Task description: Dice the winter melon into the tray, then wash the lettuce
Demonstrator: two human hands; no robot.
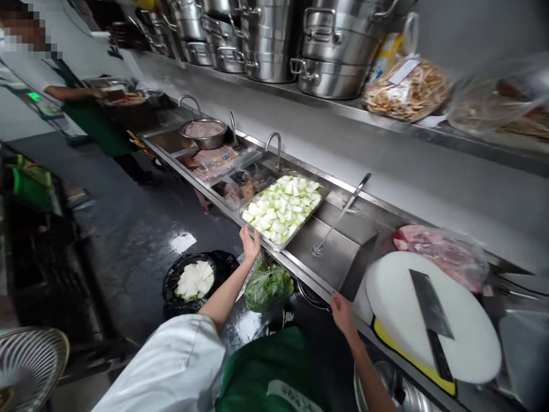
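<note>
A metal tray (pixel 279 247) of cut pale-green vegetable chunks (pixel 285 209) sits across the sink counter. My left hand (pixel 250 243) is at the tray's near-left corner, fingers extended upward; whether they press on the rim is hard to tell. Beside the front edge of the bare sink basin (pixel 328 243) is my right hand (pixel 342 313), its fingers curled together with nothing visible in them. A cleaver (pixel 431 303) lies on a round white cutting board (pixel 467 337) to the right.
Bagged raw meat (pixel 441 252) lies behind the board. A ladle-like long-handled tool (pixel 343 212) leans in the sink. Below are bagged leafy greens (pixel 268 286) and a black-lined bin (pixel 171 286). Pots (pixel 334 74) fill the shelf. A person (pixel 92 114) stands far left; a fan (pixel 32 366) is nearby.
</note>
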